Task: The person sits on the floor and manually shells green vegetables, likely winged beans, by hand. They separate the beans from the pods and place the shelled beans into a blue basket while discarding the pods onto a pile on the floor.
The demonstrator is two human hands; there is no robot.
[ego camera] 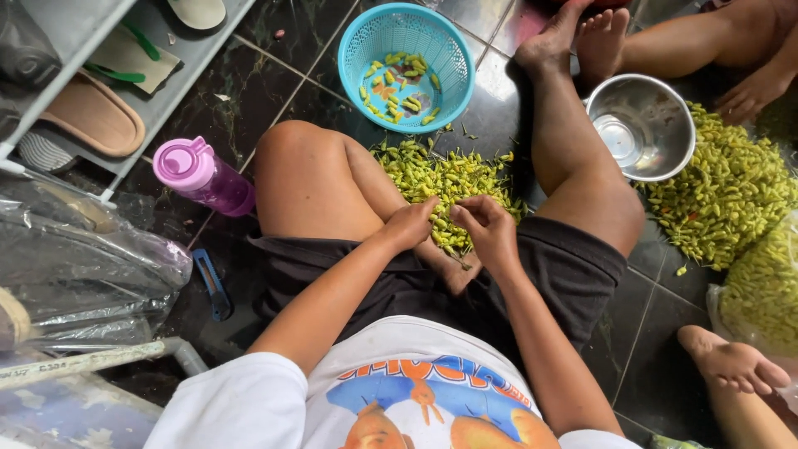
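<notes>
Head view, floor-level entry. Left hand [409,224] and right hand [486,226]: fingertips pinched together over one small chili, too small to tell which hand grips it. Beneath them, loose pile of chilies [445,179], small, glossy, yellow-green, lying between the legs on the dark polished tile floor [274,79]. Beyond, turquoise perforated plastic basket [432,29], round, holding only a thin scatter of pieces; judged early in the work, most of the pile unhandled. Right: empty steel bowl [644,125], larger chili heap [731,195]. Left: pink bottle [204,175].
</notes>
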